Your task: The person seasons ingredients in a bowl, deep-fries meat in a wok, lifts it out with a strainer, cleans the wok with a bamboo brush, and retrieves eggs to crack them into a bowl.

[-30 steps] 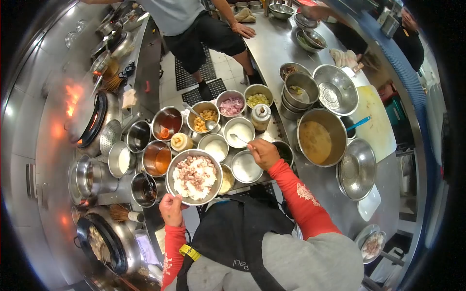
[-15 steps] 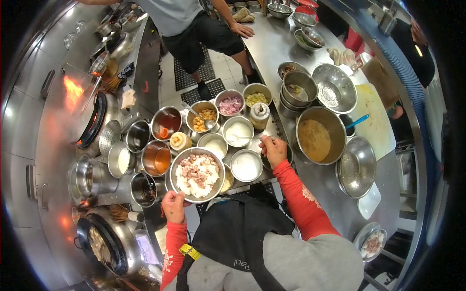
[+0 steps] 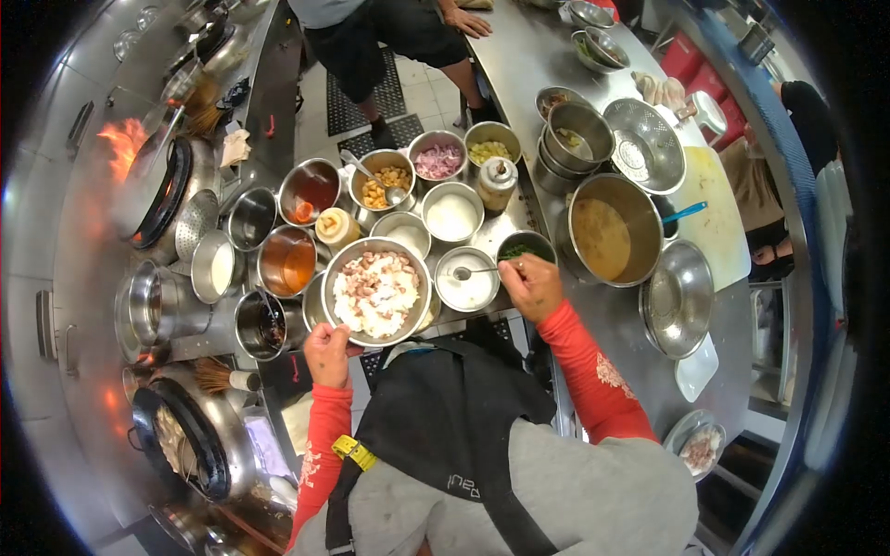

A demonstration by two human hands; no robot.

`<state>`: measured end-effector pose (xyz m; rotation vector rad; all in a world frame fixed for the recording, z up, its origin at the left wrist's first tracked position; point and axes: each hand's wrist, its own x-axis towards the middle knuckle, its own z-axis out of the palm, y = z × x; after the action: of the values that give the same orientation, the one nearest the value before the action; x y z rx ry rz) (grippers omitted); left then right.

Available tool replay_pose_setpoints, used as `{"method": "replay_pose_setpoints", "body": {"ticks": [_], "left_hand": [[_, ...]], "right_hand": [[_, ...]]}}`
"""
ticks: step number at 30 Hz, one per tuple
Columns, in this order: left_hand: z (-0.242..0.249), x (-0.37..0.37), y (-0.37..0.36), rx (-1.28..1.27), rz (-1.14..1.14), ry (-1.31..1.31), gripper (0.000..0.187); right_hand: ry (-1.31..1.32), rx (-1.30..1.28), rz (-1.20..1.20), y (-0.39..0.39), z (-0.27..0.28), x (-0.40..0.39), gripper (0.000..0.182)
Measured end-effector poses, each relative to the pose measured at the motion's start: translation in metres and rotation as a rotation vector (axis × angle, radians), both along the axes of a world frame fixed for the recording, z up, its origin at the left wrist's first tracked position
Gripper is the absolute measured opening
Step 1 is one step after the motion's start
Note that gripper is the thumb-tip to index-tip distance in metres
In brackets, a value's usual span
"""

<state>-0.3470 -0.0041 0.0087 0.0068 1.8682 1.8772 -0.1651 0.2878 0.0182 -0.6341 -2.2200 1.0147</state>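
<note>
My left hand point(image 3: 327, 354) pinches the near rim of a metal bowl point(image 3: 375, 245) filled with white rice and chopped pinkish meat. The thumb lies over the rim. In my right hand point(image 3: 531, 289) is the handle of a small spoon point(image 3: 484, 271), its bowl end over a metal container of white seasoning point(image 3: 466, 294). Just beyond the right hand sits a container of chopped greens point(image 3: 525, 248). Around the bowl stand more containers: one of white powder point(image 3: 452, 217), one of orange liquid point(image 3: 293, 262), and a squeeze bottle point(image 3: 336, 228).
On the left, flames point(image 3: 122, 146) rise beside a wok point(image 3: 167, 193); another wok point(image 3: 176, 443) sits nearer. A large pot of brown liquid point(image 3: 601, 239), a colander point(image 3: 642, 148) and a cutting board point(image 3: 716, 208) occupy the right counter. Across the aisle stands a person point(image 3: 380, 42).
My right hand has brought the spoon from the farther white powder container to the nearer seasoning container, uncovering the greens. The left hand still holds the bowl. The whole view has shifted.
</note>
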Motion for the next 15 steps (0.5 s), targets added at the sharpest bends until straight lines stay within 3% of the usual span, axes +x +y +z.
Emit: {"method": "replay_pose_setpoints", "body": {"ticks": [8, 11, 15], "left_hand": [[0.006, -0.007, -0.02, -0.039, 0.009, 0.043, 0.015], [0.007, -0.006, -0.022, -0.042, 0.015, 0.065, 0.016], [0.004, -0.003, -0.024, -0.055, 0.004, 0.077, 0.016]], "right_hand": [[-0.056, -0.143, -0.034, -0.018, -0.037, 0.003, 0.022], [-0.077, -0.372, -0.112, -0.015, -0.057, 0.008, 0.023], [-0.034, -0.743, -0.265, -0.006, -0.043, 0.016, 0.026]]}}
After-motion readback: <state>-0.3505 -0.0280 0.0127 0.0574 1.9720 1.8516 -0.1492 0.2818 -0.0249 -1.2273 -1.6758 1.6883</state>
